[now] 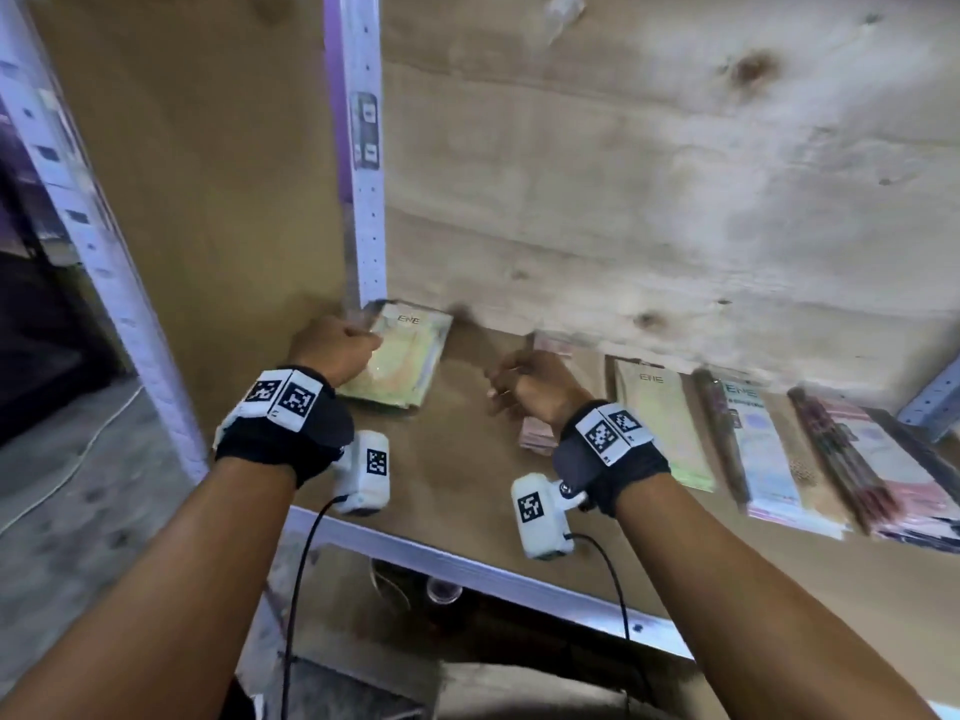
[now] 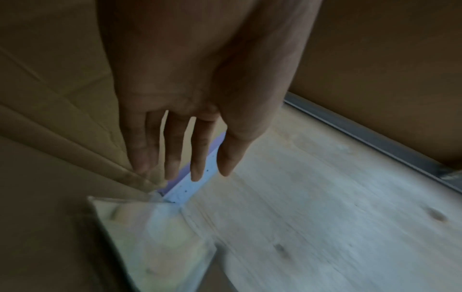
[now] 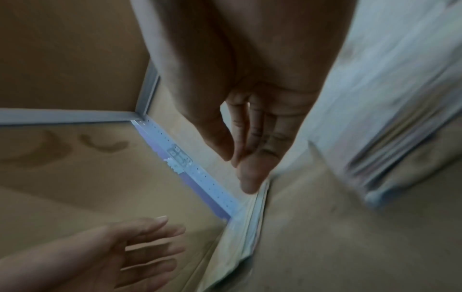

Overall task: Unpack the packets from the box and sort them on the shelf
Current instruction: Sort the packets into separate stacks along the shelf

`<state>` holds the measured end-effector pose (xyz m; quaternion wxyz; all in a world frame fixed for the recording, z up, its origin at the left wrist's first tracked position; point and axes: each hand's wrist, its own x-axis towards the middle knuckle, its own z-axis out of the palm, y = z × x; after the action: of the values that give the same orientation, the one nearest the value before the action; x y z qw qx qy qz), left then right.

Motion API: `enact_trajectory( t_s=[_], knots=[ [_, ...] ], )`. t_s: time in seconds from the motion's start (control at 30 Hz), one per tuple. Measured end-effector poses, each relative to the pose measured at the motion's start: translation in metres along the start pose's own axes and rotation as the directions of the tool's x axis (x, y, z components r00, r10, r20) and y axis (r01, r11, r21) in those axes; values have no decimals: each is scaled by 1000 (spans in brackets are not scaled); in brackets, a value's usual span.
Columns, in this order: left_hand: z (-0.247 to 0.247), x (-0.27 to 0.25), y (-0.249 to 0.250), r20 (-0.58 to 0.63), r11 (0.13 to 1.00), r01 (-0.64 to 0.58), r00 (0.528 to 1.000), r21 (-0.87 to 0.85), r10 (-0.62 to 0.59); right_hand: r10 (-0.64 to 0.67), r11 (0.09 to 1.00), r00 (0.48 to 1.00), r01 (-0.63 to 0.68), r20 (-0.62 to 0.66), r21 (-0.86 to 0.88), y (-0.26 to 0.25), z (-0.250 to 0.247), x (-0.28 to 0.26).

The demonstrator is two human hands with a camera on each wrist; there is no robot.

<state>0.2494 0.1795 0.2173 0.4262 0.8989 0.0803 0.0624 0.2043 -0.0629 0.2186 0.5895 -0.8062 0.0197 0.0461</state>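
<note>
A stack of pale green-yellow packets (image 1: 402,356) lies in the back left corner of the brown shelf board (image 1: 462,459). My left hand (image 1: 337,348) hovers at the stack's left edge. In the left wrist view this hand (image 2: 185,173) has straight fingers and holds nothing, with the stack (image 2: 150,237) below it. My right hand (image 1: 519,379) hangs over a pinkish packet stack (image 1: 540,433) mid-shelf. Its fingers (image 3: 250,177) are relaxed and empty. The box is out of view.
Right of the pink stack lie a pale green packet (image 1: 660,423), blue-white packets (image 1: 763,449) and pink-and-dark packets (image 1: 872,459). A perforated metal upright (image 1: 363,200) stands in the back left corner against a plywood back wall (image 1: 675,200). The shelf's metal front rail (image 1: 467,569) runs below my wrists.
</note>
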Motion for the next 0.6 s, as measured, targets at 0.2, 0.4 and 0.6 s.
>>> enact_trajectory(
  t_s=[0.2, 0.4, 0.6],
  knots=[
    [-6, 1, -24, 157, 994, 89, 983, 63, -98, 147, 982, 984, -156, 98, 102, 2, 63, 40],
    [-2, 0, -27, 202, 997, 79, 977, -24, -73, 186, 976, 983, -186, 11, 118, 15, 83, 55],
    [10, -8, -26, 289, 963, 238, 938, -125, -194, 163, 970, 975, -187, -153, -158, 24, 76, 60]
  ],
)
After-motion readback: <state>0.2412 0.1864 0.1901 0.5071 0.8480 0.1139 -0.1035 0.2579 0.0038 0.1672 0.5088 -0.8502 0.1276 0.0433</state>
